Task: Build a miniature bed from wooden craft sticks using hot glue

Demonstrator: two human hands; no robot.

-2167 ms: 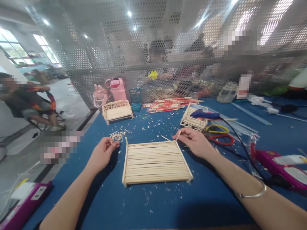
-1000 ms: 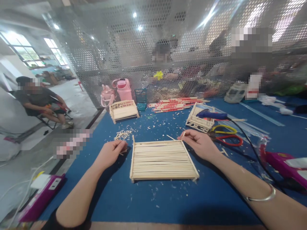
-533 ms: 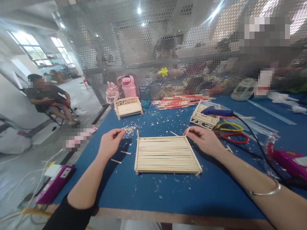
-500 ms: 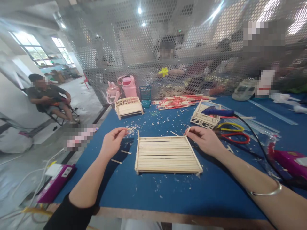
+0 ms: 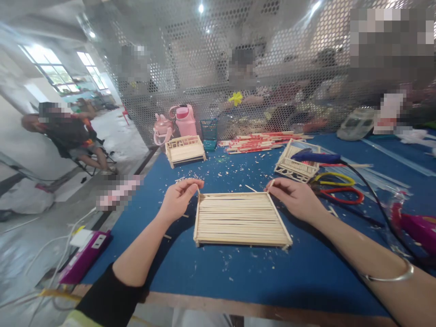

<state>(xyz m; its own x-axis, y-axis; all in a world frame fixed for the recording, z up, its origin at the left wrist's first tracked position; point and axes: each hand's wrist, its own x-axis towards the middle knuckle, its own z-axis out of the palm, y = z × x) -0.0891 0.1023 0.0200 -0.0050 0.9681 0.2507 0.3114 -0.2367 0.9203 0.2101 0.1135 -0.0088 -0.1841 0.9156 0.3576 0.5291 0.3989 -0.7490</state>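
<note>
A flat panel of pale wooden sticks (image 5: 240, 218) lies on the blue tabletop in front of me, with short posts at its two far corners. My left hand (image 5: 179, 197) pinches the post at the far left corner between thumb and fingers. At the far right corner my right hand (image 5: 294, 197) is closed on the other short post (image 5: 271, 185), whose tip shows above the fingers. A loose thin stick (image 5: 251, 188) lies just behind the panel. Short stick pieces lie beside my left wrist, partly covered by it.
Behind stand a small stick-built bench (image 5: 185, 152), pink bottles (image 5: 185, 120) and a pile of red-and-pale sticks (image 5: 259, 141). At right are another stick model (image 5: 293, 165), a blue-handled tool (image 5: 316, 156) with a cord, and scissors (image 5: 342, 195). A perforated metal screen (image 5: 190, 63) rises behind.
My left hand has moved right, from beside the panel onto its far left post. My right hand stays at the far right post. The seated person at left has raised an arm.
</note>
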